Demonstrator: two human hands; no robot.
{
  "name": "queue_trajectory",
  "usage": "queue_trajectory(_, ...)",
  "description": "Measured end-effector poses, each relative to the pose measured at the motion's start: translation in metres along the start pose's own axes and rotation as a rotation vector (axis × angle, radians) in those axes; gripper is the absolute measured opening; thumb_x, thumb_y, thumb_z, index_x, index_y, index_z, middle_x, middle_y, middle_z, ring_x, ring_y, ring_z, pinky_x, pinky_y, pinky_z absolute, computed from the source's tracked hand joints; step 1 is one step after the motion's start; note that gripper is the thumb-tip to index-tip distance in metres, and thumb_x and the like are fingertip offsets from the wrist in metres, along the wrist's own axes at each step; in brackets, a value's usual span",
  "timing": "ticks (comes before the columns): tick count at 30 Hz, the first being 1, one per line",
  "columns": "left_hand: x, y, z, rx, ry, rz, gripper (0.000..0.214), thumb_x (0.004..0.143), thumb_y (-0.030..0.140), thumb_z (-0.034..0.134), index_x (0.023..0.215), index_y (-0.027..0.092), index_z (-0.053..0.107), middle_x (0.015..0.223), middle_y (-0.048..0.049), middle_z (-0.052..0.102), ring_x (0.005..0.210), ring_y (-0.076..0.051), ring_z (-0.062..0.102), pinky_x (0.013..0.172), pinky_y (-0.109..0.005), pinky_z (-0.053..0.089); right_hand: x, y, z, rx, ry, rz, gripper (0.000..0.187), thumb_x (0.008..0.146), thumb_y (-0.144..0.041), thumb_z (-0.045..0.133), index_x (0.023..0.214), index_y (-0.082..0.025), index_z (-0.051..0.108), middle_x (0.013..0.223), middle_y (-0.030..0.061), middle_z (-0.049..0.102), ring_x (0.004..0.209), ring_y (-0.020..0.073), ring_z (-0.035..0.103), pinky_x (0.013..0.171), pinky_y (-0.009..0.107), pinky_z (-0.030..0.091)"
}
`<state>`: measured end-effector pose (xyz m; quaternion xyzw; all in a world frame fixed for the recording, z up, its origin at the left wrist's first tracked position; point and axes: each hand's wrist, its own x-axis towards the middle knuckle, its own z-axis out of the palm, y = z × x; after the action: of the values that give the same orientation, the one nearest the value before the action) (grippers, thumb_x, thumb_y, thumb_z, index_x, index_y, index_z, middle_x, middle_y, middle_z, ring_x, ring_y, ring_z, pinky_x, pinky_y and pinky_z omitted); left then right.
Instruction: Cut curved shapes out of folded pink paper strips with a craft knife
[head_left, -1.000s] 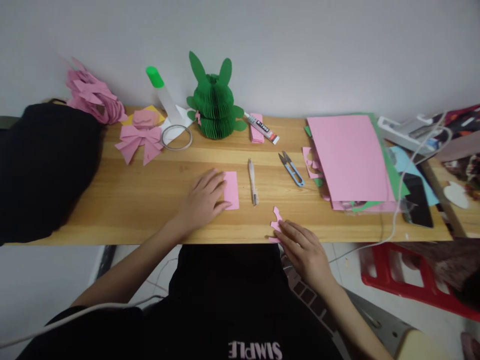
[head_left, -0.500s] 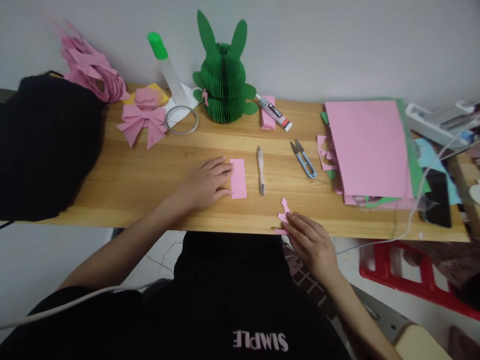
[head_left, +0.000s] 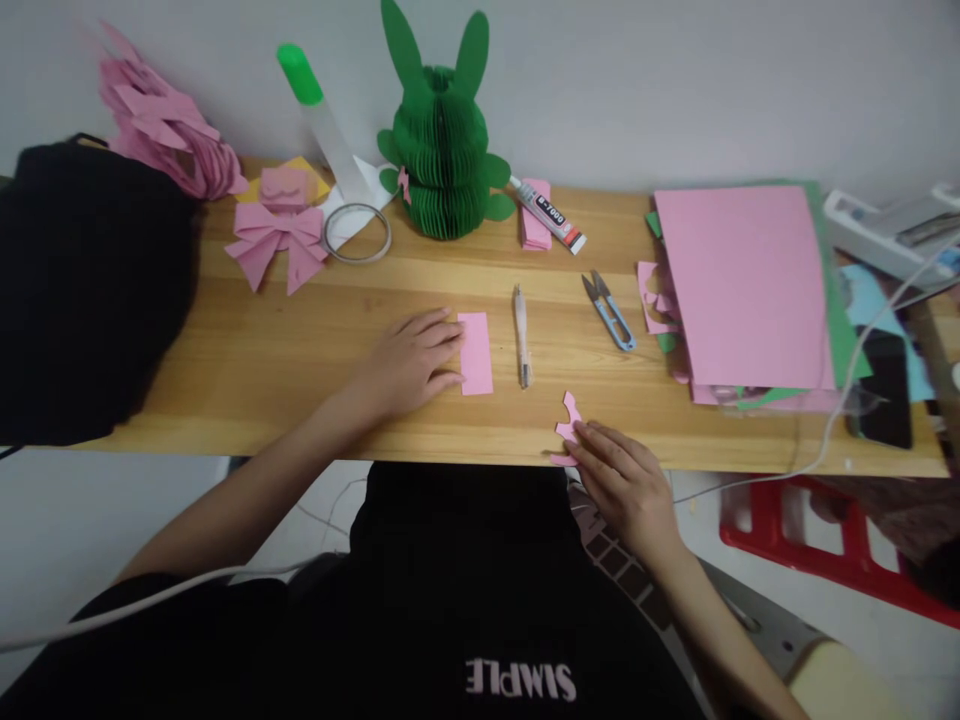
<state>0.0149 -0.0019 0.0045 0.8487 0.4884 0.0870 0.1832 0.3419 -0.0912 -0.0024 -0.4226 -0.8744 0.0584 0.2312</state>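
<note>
Lying palm-down, the left hand [head_left: 412, 362] touches a pink rectangle [head_left: 477, 356].

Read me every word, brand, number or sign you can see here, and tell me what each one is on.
"B-7000" on the tube.
"SIMPLE", upside down in this view, on the black shirt.
Any other print on the tube is too small to read.

Pink card [head_left: 476, 354] at centre, pink cut-out [head_left: 568, 430] at lower centre-right, green paper rabbit [head_left: 441, 150] at top, yellowish wood-grained table [head_left: 277, 345].
</note>
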Motion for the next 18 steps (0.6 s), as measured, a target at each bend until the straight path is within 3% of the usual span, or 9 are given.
queue_trajectory(11,0.001,0.0011,-0.0028,0.027,-0.032,0.0,0.049,0.086,0.038,0.07,0.127,0.013,0.062,0.142,-0.0143,0.056,0.141,-0.033,0.039,0.117,-0.046,0.03,0.0002,0.0005,-0.0001,-0.003,0.001,0.01,0.032,0.092,-0.014,0.061,0.121,-0.024,0.069,0.117,0.0081,0.074,0.109,0.0232,0.07,0.088,0.041,0.059)
queue_trajectory(18,0.0001,0.0014,-0.0042,0.023,-0.039,0.004,0.055,0.085,0.043,0.07,0.13,0.013,0.059,0.143,-0.014,0.055,0.142,-0.033,0.038,0.117,-0.046,0.029,0.0009,0.001,0.0013,-0.005,0.017,-0.015,0.034,0.089,-0.01,0.063,0.12,-0.021,0.069,0.116,0.0107,0.074,0.109,0.0248,0.07,0.087,0.041,0.059)
